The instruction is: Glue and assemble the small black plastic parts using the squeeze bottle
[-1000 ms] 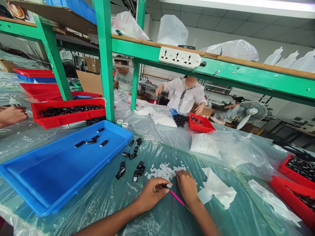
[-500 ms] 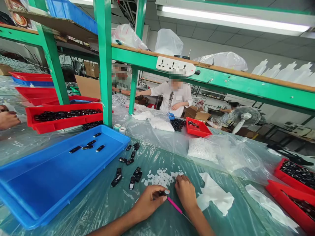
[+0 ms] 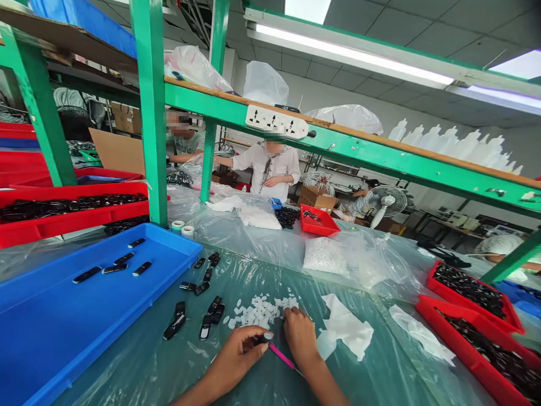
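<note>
Landmark: white chip pile (image 3: 257, 310), on the plastic-covered desk (image 3: 380, 372).
Left hand (image 3: 236, 358): just on the near side of the pile, clenched in a pinch, thumb and fingertips closed on a black part (image 3: 258, 339).
Black part: at the left fingertips, just short of the pile's near edge, lifted slightly off the desk or touching it, cannot tell which.
Right hand (image 3: 299, 335): at the pile's near right edge, palm down, fingertips curled onto the outermost chips. Cannot tell whether it grips anything.
Pink stick (image 3: 279, 356): near side of the pile, slanting between the two hands. One end is by the black part, the other runs under the right wrist. Held or lying loose, cannot tell.
Loose black parts (image 3: 205, 293): scattered just left of the pile, apart from both hands.
Blue tray (image 3: 51, 321): well left of the pile, a few black parts inside.
White cloth (image 3: 344, 330): right of the pile, just beyond the right hand.
Red trays (image 3: 469, 287): far right of the pile, filled with dark parts.
Co-worker (image 3: 270, 166): far behind the pile, white shirt, across the desk.
</note>
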Tool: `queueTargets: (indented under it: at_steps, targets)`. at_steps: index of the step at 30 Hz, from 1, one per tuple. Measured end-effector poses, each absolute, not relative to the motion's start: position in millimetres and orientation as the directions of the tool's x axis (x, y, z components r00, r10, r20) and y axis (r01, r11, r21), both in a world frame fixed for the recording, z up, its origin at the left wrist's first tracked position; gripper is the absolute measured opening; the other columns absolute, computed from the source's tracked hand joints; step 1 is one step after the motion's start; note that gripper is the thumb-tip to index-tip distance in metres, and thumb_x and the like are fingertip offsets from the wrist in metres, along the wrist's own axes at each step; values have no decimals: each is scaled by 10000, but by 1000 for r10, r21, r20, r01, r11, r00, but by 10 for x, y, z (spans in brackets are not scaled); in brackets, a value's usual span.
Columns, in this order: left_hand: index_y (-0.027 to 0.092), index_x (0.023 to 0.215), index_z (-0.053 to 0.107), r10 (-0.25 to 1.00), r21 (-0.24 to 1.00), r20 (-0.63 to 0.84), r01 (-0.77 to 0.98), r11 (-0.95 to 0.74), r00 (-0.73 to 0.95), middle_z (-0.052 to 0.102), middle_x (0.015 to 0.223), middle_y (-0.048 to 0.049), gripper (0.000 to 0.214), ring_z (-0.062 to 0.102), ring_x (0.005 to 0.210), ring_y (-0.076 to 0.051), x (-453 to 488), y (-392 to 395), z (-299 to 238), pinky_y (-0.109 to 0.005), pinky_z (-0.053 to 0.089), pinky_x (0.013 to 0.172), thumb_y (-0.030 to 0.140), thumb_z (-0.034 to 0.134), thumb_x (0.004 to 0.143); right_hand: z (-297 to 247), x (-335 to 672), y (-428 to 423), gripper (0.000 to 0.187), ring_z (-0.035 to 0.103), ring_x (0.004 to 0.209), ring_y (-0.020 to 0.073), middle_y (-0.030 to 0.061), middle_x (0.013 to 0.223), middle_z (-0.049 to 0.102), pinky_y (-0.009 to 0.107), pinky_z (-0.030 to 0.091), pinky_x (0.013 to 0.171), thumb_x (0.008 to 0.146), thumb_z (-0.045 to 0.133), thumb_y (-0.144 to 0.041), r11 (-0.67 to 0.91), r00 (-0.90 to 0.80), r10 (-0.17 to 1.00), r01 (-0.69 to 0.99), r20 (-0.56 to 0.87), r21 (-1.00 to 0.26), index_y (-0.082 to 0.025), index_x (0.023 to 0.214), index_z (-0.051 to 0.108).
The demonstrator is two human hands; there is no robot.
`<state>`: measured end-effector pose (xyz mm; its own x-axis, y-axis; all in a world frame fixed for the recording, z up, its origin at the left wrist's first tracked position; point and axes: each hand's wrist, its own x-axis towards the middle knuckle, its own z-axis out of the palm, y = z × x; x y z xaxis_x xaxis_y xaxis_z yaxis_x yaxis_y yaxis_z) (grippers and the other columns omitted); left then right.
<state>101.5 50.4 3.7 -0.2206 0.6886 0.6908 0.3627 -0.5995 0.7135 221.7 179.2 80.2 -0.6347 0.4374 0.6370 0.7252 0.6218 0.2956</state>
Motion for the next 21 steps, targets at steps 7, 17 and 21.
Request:
queueTargets:
  at_steps: [7,17,21]
  targets:
    - [90,1095,585,694,716,690,334,-613,-206,554,1038,-106,473,523,909,-165,1017,485,55,-254,410,811,473,525,825,796,2285,1748,293,528,900,213,50,923,578,325,371,740,798,369,-71,725,-605,387,666,696,176,-166,906,625]
    - [109,1112,571,704,716,687,337,-612,-180,538,1065,-113,458,519,956,-176,1013,474,44,-249,401,812,472,507,839,493,2568,1645,400,420,1065,166,67,1104,485,302,326,927,949,216,-258,942,-633,234,335,738,-11,-191,1177,538]
    - [70,1065,584,709,696,694,369,-616,-126,552,954,-114,453,510,853,-156,1032,461,70,-228,386,728,453,524,831,435,2672,1502,316,454,1066,130,61,1124,477,224,373,901,920,375,-426,889,-629,366,19,686,-458,-194,1096,499]
